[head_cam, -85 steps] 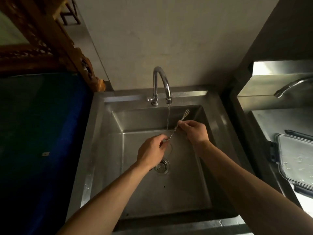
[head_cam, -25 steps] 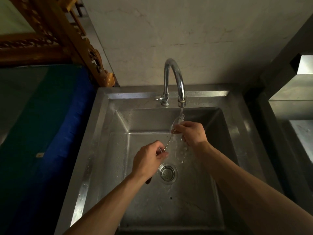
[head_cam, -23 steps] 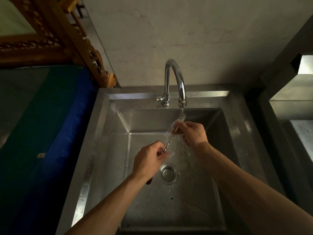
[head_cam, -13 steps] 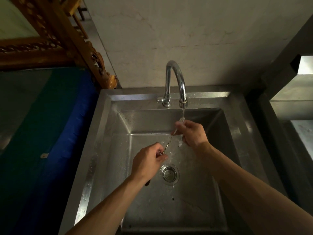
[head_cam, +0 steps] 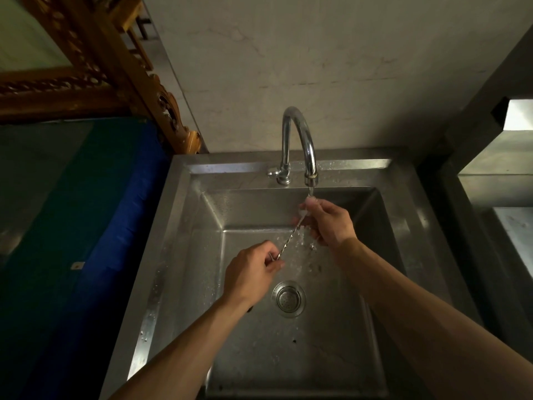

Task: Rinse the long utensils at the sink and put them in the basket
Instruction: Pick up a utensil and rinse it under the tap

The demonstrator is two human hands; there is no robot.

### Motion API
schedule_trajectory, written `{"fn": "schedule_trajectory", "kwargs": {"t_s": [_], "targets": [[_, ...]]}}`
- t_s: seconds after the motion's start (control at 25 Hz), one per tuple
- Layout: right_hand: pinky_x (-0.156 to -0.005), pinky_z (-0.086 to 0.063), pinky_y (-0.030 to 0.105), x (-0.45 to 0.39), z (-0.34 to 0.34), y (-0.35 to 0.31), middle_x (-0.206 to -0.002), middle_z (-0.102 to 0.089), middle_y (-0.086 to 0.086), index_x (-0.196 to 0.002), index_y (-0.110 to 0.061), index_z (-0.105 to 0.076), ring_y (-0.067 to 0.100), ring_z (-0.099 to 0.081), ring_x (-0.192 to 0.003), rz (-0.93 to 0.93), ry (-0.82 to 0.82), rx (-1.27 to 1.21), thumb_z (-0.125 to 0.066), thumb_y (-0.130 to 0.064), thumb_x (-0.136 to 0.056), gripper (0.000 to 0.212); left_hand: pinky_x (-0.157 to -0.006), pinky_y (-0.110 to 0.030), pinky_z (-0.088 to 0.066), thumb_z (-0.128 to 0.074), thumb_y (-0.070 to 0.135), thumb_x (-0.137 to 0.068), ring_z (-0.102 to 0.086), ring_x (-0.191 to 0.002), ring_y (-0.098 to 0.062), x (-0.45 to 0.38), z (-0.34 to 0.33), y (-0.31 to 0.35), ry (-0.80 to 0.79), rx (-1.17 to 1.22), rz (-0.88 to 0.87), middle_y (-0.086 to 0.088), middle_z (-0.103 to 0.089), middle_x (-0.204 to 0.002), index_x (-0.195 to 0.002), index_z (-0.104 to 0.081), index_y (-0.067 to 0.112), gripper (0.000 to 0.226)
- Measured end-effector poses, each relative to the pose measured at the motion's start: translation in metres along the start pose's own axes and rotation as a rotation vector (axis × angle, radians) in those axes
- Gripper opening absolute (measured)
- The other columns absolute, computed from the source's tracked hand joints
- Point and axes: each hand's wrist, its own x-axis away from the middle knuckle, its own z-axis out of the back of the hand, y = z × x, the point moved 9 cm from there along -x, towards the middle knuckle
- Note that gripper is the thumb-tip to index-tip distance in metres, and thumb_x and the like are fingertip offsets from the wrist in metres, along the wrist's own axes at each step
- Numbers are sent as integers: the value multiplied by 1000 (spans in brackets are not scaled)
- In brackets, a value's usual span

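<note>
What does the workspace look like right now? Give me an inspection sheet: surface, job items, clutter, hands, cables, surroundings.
Surface: steel sink, wet, with droplets on its walls and rim; drain strainer uncovered.
Job's things: one long twisted-stem utensil held slanted under the running tap; its top end is hidden by fingers and water. No basket in view.
Clutter: nothing seen in the basin but a few dark specks.
Hands: left hand pinches the utensil's lower end; right hand grips the upper end in the stream.
Cables: nothing seen.
Surroundings: blue surface on the left, carved wooden frame behind it, steel counter on the right.
</note>
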Motion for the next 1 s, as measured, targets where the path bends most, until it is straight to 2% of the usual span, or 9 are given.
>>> {"fn": "schedule_trajectory", "kwargs": {"t_s": [0.16, 0.24, 0.32, 0.44, 0.6, 0.72, 0.8, 0.92, 1.0], "targets": [[-39, -33, 20, 0, -6, -2, -73, -76, -3, -104, -20, -67, 7, -45, -42, 10, -66, 6, -70, -20, -87, 17, -55, -26, -45, -70, 44, -80, -57, -60, -2, -1, 3, 1, 20, -9, 6, 18, -60, -65, -82, -54, 32, 20], [-37, -33, 17, -1, -1, -3, -68, -75, -5, -96, -19, -68, 7, -46, -41, 15, -27, 32, -64, -28, -92, 11, -56, -27, -46, -70, 43, -80, -57, -61, -4, -2, 2, 2, 21, -7, 7, 18, -60, -66, -83, -54, 31, 20], [-36, -34, 15, -2, -1, -4, -73, -76, -2, -97, -17, -67, 5, -49, -39, 6, -27, 21, -58, -34, -96, 19, -57, -28, -48, -70, 41, -80, -59, -63, -7, -2, 2, 4, 23, -15, 4, 16, -61, -67, -83, -54, 30, 20], [-37, -34, 16, -2, -7, -7, -78, -76, -1, -105, -22, -67, 4, -48, -39, 6, -91, 34, -68, -22, -89, 16, -58, -30, -48, -70, 41, -81, -60, -65, -10, -3, 4, 3, 29, -28, 19, 14, -62, -69, -82, -55, 28, 20], [-36, -35, 17, -3, -3, -8, -72, -76, -2, -99, -17, -67, 5, -50, -38, -9, -34, 13, -53, -38, -98, 26, -59, -29, -49, -70, 39, -82, -60, -67, -10, -5, 5, 6, 28, -36, -1, 15, -63, -72, -83, -56, 29, 18], [-39, -37, 18, -3, -7, -12, -76, -76, -3, -109, -21, -67, 5, -51, -41, 1, -103, 60, -69, -24, -88, 21, -61, -30, -51, -70, 39, -82, -61, -68, -11, -6, 7, 4, 37, -45, 14, 12, -65, -74, -84, -56, 27, 19], [-40, -37, 19, -3, -2, -12, -72, -75, -2, -102, -20, -70, 5, -50, -41, -10, -42, 52, -65, -32, -91, 17, -61, -29, -50, -70, 40, -82, -61, -69, -10, -6, 6, 4, 42, -52, 3, 13, -66, -77, -84, -55, 28, 19], [-42, -39, 21, -2, 4, -9, -66, -75, -3, -93, -14, -71, 7, -54, -42, -41, 11, 29, -52, -46, -96, 37, -60, -29, -48, -69, 39, -82, -61, -71, -12, -7, 7, 7, 45, -86, -20, 12, -66, -81, -85, -54, 28, 19], [-48, -39, 24, -2, 0, -12, -73, -76, -5, -102, -15, -70, 6, -54, -44, -12, -84, 56, -65, -32, -92, 21, -59, -28, -44, -69, 41, -82, -60, -72, -12, -9, 10, 4, 48, -101, -9, 12, -66, -81, -84, -54, 28, 19]]}}
